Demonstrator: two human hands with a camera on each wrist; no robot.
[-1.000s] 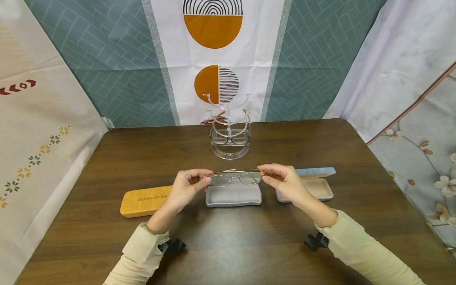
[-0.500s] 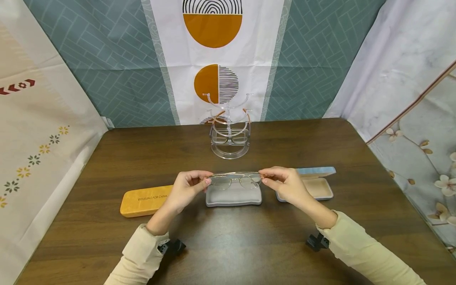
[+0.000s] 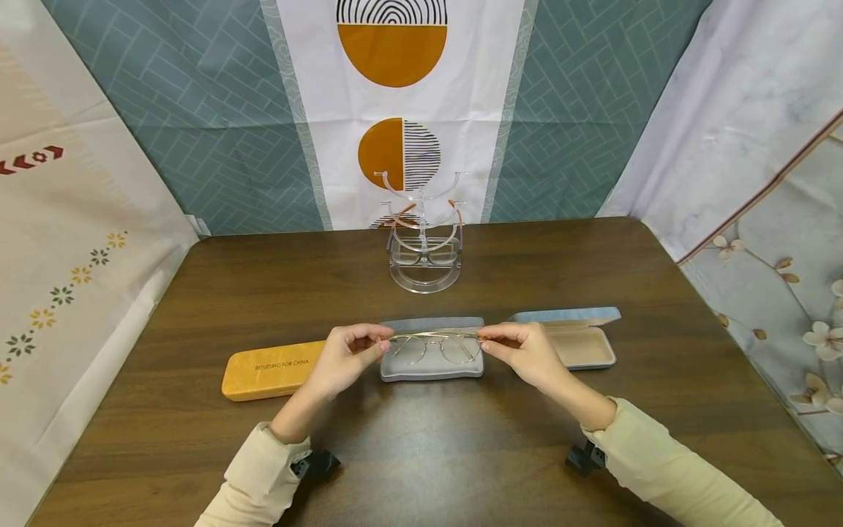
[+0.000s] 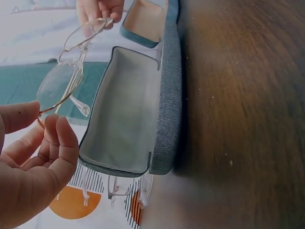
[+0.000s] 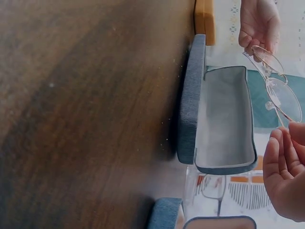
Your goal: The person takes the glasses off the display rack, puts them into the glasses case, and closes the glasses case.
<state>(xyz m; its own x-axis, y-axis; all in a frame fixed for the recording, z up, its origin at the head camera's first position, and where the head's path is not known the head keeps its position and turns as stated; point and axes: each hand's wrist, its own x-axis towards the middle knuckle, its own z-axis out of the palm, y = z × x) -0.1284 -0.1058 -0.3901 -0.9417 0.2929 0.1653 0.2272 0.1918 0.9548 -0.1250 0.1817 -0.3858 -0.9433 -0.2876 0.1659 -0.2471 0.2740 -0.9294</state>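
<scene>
A pair of thin gold-rimmed glasses (image 3: 413,350) is held level between both hands. My left hand (image 3: 347,360) pinches one end of its frame between thumb and fingers, and my right hand (image 3: 528,356) pinches the other end. Both temples lie folded behind the clear lenses, as the left wrist view shows. Beneath the glasses is an open grey glasses case (image 3: 431,376), its lid raised at the back. The wrist views show its pale lining (image 4: 121,109) with nothing in it. In the right wrist view the glasses (image 5: 283,98) are above the case's opening.
A closed yellow glasses case (image 3: 271,369) lies beside my left forearm. An open blue case (image 3: 582,347) with beige lining sits by my right hand. Behind, a clear tiered display stand (image 3: 424,282) bears glasses. Fabric hangings surround the brown table (image 3: 448,454).
Both hands have brought the glasses down and slightly closer to me, from over the grey case's raised lid to over its tray. Both grips stay the same; the cases have not moved.
</scene>
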